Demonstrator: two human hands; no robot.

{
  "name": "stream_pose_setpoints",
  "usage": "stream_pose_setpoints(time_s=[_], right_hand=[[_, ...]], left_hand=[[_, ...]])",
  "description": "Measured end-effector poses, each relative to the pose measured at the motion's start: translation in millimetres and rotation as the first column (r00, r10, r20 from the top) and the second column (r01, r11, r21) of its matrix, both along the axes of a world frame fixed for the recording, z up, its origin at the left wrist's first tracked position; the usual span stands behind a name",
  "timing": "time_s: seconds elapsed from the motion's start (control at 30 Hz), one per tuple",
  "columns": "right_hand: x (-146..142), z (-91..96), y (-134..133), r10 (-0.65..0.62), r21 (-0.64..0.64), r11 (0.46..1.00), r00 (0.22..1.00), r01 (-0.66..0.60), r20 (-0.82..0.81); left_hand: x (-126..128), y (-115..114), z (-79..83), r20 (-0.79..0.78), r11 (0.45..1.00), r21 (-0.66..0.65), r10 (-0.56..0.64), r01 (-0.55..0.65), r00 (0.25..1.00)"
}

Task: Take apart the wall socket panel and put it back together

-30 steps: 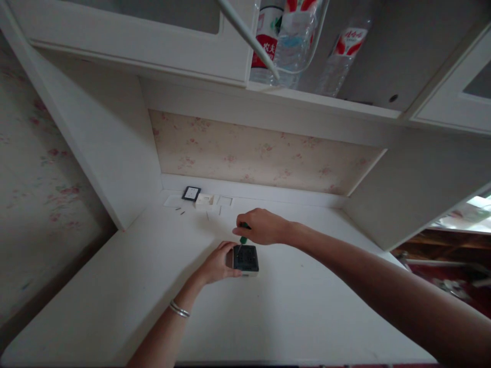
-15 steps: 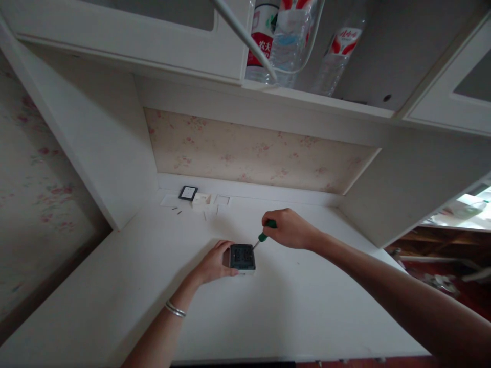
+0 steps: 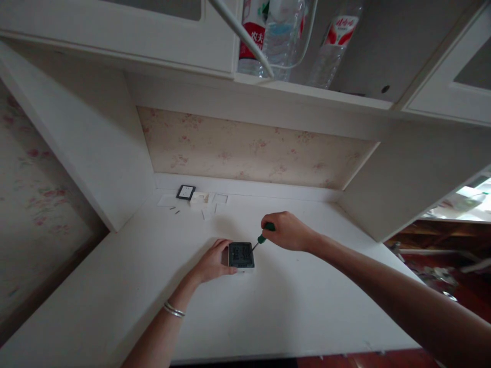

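Note:
A dark square socket module (image 3: 241,254) lies on the white desk (image 3: 287,312) in the middle. My left hand (image 3: 213,261) grips its left side, fingers curled round the edge. My right hand (image 3: 287,231) is closed on a green-handled screwdriver (image 3: 263,237). The tool slants down to the left, and its tip rests at the module's upper right edge.
At the back of the desk lie another dark socket plate (image 3: 186,191), white plastic parts (image 3: 200,198) and two small screws (image 3: 175,209). Water bottles (image 3: 276,36) stand on the shelf above. White cabinet walls close in on both sides.
My right hand moved from above the module's left part to its right side, so the screwdriver now slants in from the right. My left hand kept its hold.

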State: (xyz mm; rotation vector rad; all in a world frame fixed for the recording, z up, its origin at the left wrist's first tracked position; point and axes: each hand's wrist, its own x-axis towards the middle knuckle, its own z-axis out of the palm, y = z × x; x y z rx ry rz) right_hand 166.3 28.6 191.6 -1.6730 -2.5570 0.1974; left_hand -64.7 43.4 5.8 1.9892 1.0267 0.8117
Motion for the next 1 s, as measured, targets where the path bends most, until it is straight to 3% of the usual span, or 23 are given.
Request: stream_pose_setpoints(time_s=[0.47, 0.63, 0.7, 0.87, 1.0], right_hand=[[3.5, 0.2, 0.6, -0.030, 0.012, 0.999, 0.999, 0.030, 0.018], [-1.9, 3.5, -2.2, 0.077, -0.024, 0.997, 0.997, -0.076, 0.014], [-6.1, 3.9, -1.8, 0.094, -0.006, 0.996, 0.994, -0.094, 0.055], [-16.6, 5.5, 4.8, -0.045, 0.108, 0.994, 0.956, 0.015, 0.288], [-23.7, 10.6, 8.0, 0.098, 0.015, 0.994, 0.941, -0.109, 0.324]], left_hand=[[-0.8, 1.0, -3.5, 0.007, 1.000, -0.015, 0.008, -0.008, 1.000], [0.3, 0.5, -0.6, 0.014, 1.000, -0.008, -0.002, 0.002, 1.000], [1.0, 0.2, -0.4, 0.014, 1.000, -0.007, -0.003, 0.003, 1.000], [2.0, -0.4, -1.9, 0.017, 1.000, -0.001, 0.008, -0.008, 1.000], [1.9, 0.2, -3.4, 0.013, 1.000, -0.009, 0.002, -0.002, 1.000]])
